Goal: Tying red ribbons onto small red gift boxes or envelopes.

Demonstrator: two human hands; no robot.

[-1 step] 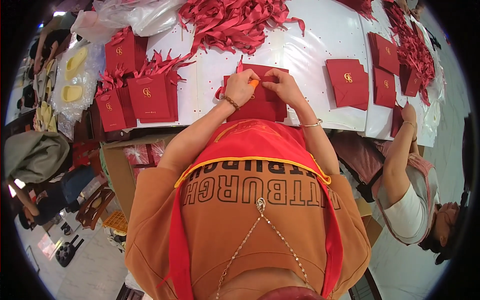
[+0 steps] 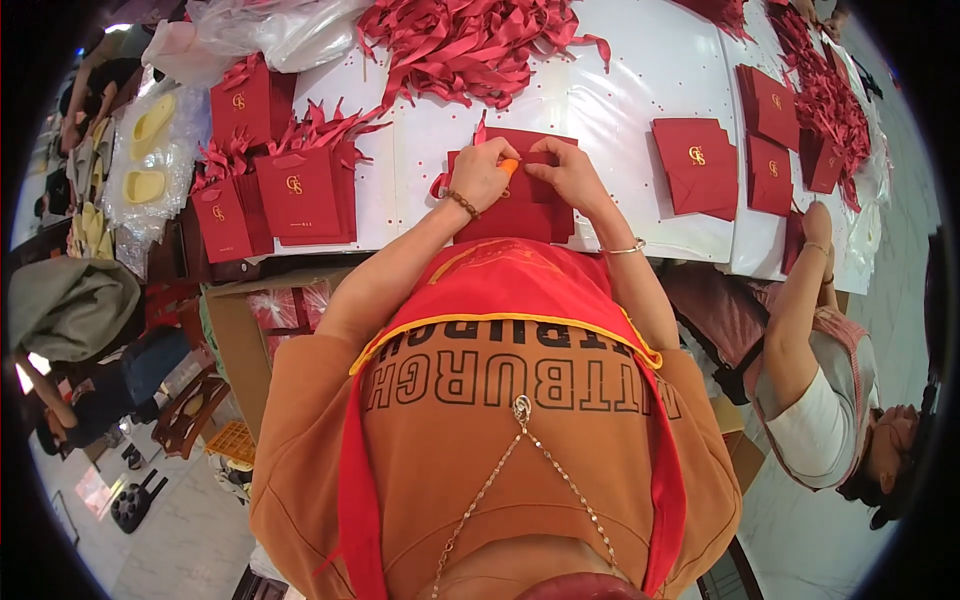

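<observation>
**Both hands working at a red paper bag on the bench**

You are pressing a flat dark red paper bag [image 2: 515, 205] against the near edge of the white bench [image 2: 640, 70], straight in front of you. Your left hand [image 2: 481, 172] is pinching its upper edge, with a small orange piece [image 2: 509, 166] showing at the fingertips. Your right hand [image 2: 572, 176] is gripping the same upper edge just beside it, fingers curled over the paper. A heap of red ribbons [image 2: 470, 40] is lying toward the far edge. Finished bags [image 2: 285, 190] are standing near the bench's left end, and flat bags [image 2: 700, 160] are lying to your right, where another person's hand [image 2: 817, 222] is resting.
</observation>
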